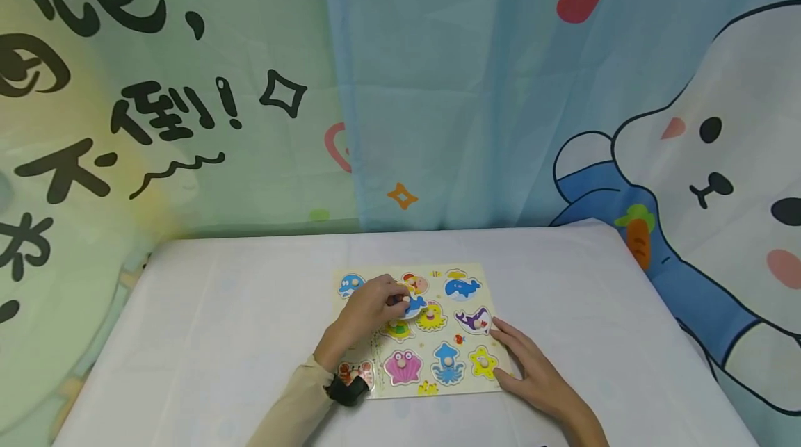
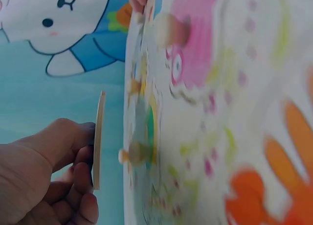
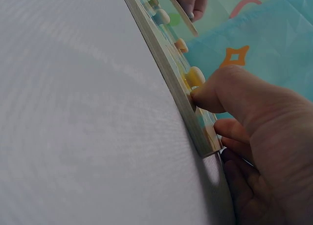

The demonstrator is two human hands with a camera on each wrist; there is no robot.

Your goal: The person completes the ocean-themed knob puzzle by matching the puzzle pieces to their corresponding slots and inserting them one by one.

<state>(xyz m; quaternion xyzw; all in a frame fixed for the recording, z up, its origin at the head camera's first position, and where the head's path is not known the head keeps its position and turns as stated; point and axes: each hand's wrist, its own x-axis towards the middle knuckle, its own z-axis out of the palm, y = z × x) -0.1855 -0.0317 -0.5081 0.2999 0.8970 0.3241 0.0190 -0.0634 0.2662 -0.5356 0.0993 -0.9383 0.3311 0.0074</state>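
Note:
My left hand (image 1: pixel 374 304) pinches a thin wooden puzzle piece (image 1: pixel 414 307) with a blue sea animal on it. In the left wrist view the piece (image 2: pixel 99 142) shows edge-on, apart from the board, and the fingers hide its knob. Beneath lies a cream knob puzzle board (image 1: pixel 432 393) with sea-animal pieces. My right hand (image 1: pixel 532 370) rests at the board's right edge, its thumb on the board by the yellow starfish piece (image 1: pixel 483 362). In the right wrist view the thumb (image 3: pixel 215 95) touches the board top near a corner, and the other fingers lie alongside the edge.
On the board sit a pink shell (image 1: pixel 402 368), a blue squid (image 1: pixel 448 363), a purple mermaid-like piece (image 1: pixel 473 320), a blue whale (image 1: pixel 462 287) and a red crab (image 1: pixel 357 372). A white cloth covers the table (image 1: pixel 206 336). Behind it hangs a printed curtain (image 1: pixel 425 85).

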